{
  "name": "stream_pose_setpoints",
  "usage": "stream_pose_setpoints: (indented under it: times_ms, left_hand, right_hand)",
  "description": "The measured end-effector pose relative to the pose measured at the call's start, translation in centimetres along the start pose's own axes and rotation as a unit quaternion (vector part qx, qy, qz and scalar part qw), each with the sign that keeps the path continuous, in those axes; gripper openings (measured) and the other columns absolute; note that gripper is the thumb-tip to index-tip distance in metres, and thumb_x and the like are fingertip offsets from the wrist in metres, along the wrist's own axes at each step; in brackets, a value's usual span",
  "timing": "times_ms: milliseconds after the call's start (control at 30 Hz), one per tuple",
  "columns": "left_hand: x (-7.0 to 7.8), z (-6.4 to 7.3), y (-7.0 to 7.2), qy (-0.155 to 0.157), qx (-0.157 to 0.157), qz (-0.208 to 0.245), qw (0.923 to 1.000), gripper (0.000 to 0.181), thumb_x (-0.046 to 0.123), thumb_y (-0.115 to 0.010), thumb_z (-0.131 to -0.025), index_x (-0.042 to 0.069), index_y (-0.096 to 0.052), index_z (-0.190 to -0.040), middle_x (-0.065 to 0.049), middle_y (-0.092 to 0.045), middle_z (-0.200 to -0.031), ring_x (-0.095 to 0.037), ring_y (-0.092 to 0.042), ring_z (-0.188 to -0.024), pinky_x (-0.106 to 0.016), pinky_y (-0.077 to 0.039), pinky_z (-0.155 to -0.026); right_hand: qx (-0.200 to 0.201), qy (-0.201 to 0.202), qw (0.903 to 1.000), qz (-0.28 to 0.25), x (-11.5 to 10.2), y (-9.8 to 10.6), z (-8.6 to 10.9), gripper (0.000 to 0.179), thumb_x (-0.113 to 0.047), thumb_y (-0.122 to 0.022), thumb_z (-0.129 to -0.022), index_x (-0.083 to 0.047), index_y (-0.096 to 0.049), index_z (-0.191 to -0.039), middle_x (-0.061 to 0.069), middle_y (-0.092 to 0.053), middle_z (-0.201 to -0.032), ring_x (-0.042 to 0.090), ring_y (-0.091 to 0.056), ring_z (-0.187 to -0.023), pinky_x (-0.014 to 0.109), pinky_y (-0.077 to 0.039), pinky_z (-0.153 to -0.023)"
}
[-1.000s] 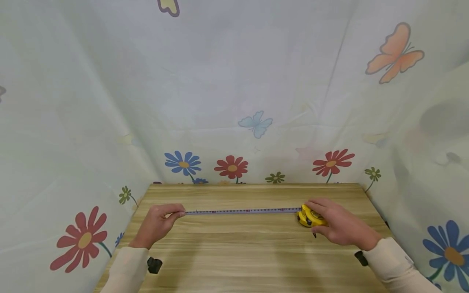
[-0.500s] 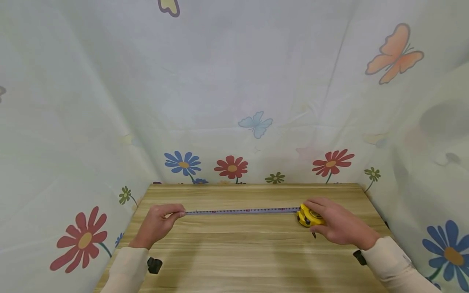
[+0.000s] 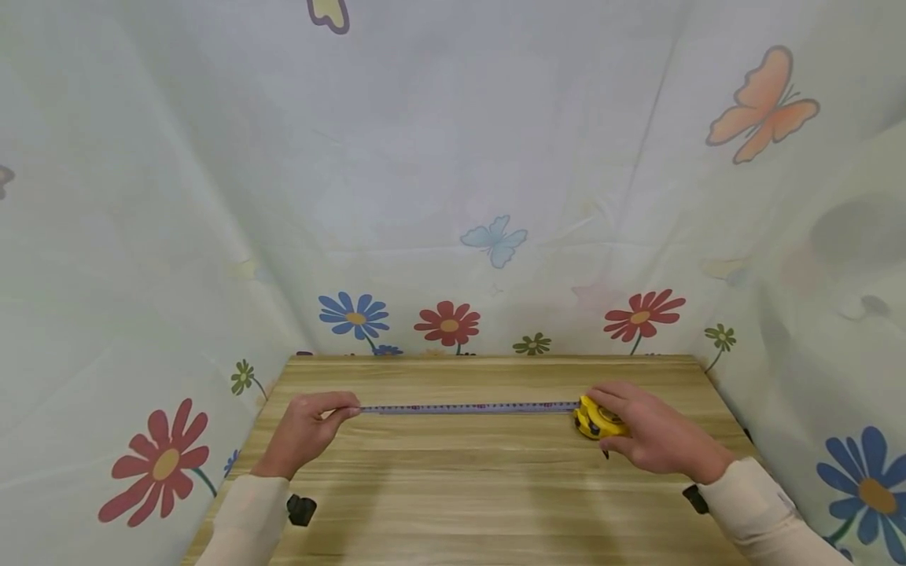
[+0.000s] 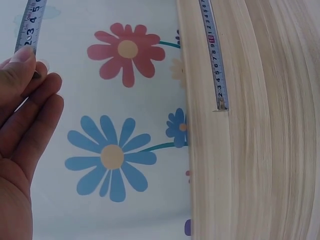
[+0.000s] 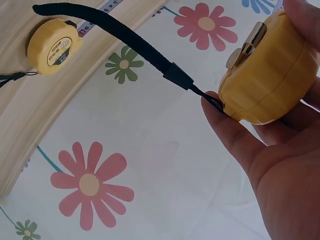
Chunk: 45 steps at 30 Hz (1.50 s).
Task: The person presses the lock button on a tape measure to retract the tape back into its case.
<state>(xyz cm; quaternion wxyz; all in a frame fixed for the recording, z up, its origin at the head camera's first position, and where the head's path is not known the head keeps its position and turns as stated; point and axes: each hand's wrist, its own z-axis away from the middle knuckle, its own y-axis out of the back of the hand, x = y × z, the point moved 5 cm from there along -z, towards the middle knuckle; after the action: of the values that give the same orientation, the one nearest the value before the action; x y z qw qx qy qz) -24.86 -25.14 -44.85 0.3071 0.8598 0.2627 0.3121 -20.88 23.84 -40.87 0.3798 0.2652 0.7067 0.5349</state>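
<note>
Two yellow tape measures are in view. My right hand [image 3: 654, 432] grips one tape measure [image 5: 275, 70] by its case, with the black wrist strap [image 5: 117, 32] hanging from it. Its blade [image 4: 30, 22] is drawn out leftward, and my left hand [image 3: 300, 434] pinches the free end between thumb and fingers. Below, a second tape measure [image 5: 54, 47] lies on the wooden table, its own blade [image 4: 215, 60] also out and its metal hook [image 4: 222, 105] resting on the wood. From the head, the held blade runs nearly along the lower one and the two cases overlap.
The wooden tabletop [image 3: 453, 487] ends at its back edge against a white cloth [image 3: 425, 157] printed with flowers and butterflies. The cloth also hangs along the left and right sides. A small black camera [image 3: 301, 509] is worn at the left wrist.
Both hands stay almost in place. The left hand's pinched end has risen very slightly, and the lower blade's left end shows a little more clearly beneath it.
</note>
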Motion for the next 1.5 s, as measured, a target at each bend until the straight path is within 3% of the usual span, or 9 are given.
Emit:
stream_pose_setpoints:
  times_ms: [200,533,1000,1267,1500]
  left_hand:
    - [0.18,-0.17,-0.12,-0.008,0.006,0.002,0.9999,0.022,-0.002,-0.081,-0.085,0.018,-0.081,-0.094,0.004,-0.081,-0.093,-0.011,-0.077,-0.082,-0.019,-0.060,-0.075]
    - [0.34,-0.31,-0.29,-0.008,0.007,0.007,0.9999,0.020,-0.003,-0.082,-0.084,0.015,-0.082,-0.093,0.005,-0.081,-0.094,-0.011,-0.077,-0.082,-0.007,-0.054,-0.079]
    - [0.38,-0.49,-0.56,-0.009,0.001,0.013,0.9999,0.018,-0.002,-0.081,-0.086,0.013,-0.082,-0.094,0.003,-0.081,-0.093,-0.010,-0.076,-0.082,-0.015,-0.059,-0.077]
    - [0.58,-0.54,-0.58,-0.007,0.006,0.015,0.9998,0.020,-0.002,-0.082,-0.085,0.016,-0.081,-0.093,0.006,-0.080,-0.092,-0.008,-0.076,-0.081,-0.009,-0.055,-0.077]
    - [0.69,-0.72,-0.54,-0.011,0.006,0.022,0.9997,0.017,-0.003,-0.081,-0.085,0.012,-0.081,-0.093,0.004,-0.080,-0.091,-0.009,-0.076,-0.080,-0.011,-0.056,-0.076]
  right_hand:
    - [0.008,0.008,0.9999,0.000,0.09,0.06,0.04,0.065,-0.021,-0.083,-0.090,0.001,-0.057,-0.145,0.018,-0.059,-0.145,0.033,-0.063,-0.126,0.051,-0.057,-0.100]
    - [0.008,0.007,0.9999,0.000,0.19,0.08,0.12,0.064,-0.021,-0.083,-0.090,0.001,-0.057,-0.145,0.019,-0.060,-0.144,0.035,-0.062,-0.127,0.052,-0.056,-0.101]
    - [0.002,0.001,1.0000,-0.005,0.04,0.20,-0.13,0.064,-0.023,-0.082,-0.091,-0.001,-0.057,-0.146,0.018,-0.059,-0.145,0.034,-0.062,-0.127,0.052,-0.056,-0.102]
    - [-0.011,-0.013,0.9998,-0.012,0.03,-0.01,-0.38,0.066,-0.025,-0.081,-0.092,-0.001,-0.055,-0.147,0.016,-0.058,-0.147,0.032,-0.061,-0.127,0.052,-0.055,-0.104]
    - [-0.009,-0.014,0.9998,-0.012,0.01,0.04,-0.42,0.065,-0.025,-0.081,-0.092,-0.001,-0.056,-0.147,0.016,-0.058,-0.146,0.031,-0.061,-0.126,0.051,-0.056,-0.103]
